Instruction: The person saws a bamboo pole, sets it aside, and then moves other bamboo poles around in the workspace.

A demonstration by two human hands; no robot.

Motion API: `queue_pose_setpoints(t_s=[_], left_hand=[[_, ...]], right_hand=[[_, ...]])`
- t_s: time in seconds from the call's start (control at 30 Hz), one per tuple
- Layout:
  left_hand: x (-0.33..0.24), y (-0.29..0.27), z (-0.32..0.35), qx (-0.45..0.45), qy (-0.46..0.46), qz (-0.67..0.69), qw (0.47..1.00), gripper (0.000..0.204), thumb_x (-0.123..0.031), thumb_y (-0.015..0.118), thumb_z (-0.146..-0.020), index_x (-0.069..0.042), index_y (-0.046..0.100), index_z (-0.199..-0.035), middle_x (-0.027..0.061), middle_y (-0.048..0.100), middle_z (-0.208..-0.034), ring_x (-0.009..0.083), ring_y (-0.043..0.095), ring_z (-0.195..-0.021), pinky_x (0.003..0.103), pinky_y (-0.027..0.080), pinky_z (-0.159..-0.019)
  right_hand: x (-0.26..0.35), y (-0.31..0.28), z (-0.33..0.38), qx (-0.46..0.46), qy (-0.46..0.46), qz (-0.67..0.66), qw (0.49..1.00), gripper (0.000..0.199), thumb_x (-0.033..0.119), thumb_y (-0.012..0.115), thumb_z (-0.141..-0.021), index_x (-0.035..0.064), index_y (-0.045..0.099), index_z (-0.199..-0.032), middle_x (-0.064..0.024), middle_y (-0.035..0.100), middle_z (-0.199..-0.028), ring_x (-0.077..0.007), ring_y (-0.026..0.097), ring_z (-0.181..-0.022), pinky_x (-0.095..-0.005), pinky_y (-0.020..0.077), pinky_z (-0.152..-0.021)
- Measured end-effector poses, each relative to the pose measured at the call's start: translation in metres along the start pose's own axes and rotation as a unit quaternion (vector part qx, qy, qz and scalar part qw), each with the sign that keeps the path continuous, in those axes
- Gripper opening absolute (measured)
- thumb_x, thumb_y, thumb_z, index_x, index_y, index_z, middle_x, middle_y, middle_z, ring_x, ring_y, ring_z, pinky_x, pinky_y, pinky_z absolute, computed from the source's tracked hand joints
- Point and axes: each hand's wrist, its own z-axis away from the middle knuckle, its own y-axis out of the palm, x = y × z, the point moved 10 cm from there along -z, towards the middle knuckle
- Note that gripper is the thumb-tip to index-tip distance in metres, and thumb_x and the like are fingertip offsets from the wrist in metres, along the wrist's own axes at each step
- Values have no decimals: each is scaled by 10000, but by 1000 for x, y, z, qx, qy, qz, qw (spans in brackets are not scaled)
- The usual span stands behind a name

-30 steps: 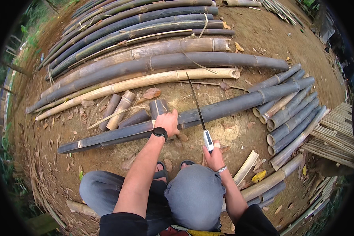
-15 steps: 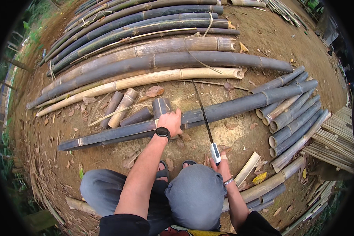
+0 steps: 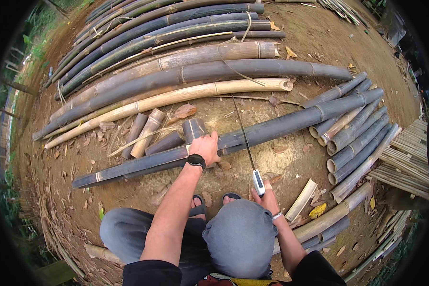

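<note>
I am squatting on the dirt ground with a long dark bamboo pole lying across in front of my feet, one end near the stacked short poles on my right, the other running off to my left. My left hand lies over the pole about midway along it, its grip closed around the top so the pole is pinned against the ground. My right hand has its grip wrapped tight on the pale handle of a long knife, whose thin blade points away from me and crosses over the pole just to the right of my left hand. I cannot tell whether the edge touches the bamboo or hangs just above it. I judge that this is the lining-up stage of a cut into the pole, with nothing visibly parted there yet. The next move, as I see it, calls for keeping my left fingers clear of the blade's path, holding the pole from rolling, and bringing the edge down squarely. Short offcuts lie just beyond the pole.
</note>
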Motion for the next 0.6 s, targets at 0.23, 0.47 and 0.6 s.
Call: queue_pose_setpoints(t_s=[0.23,0.47,0.6], left_hand=[[5,-2,2,18,-16,-9,1000,658,-331,886,-647,-17,503,-1080,194,721,-952,343,712,-932,422,578,-789],[0,-4,0,3,-4,-9,1000,660,-342,879,-640,-21,503,-1077,201,718,-945,352,709,-922,426,575,-782],[3,0,0,10,-12,-1,1000,654,-358,863,-635,-22,507,-1069,209,715,-957,364,705,-914,440,567,-776]], right_hand=[[19,6,-44,21,41,35,998,351,272,658,-940,-3,474,-1055,-282,632,-746,-487,650,-764,-517,491,-637],[15,8,-38,1,17,-1,1000,357,276,666,-934,-15,493,-1046,-265,642,-756,-471,661,-768,-490,508,-652],[28,5,-68,5,61,24,998,348,277,673,-930,-16,516,-1035,-261,648,-769,-458,670,-788,-476,514,-660]])
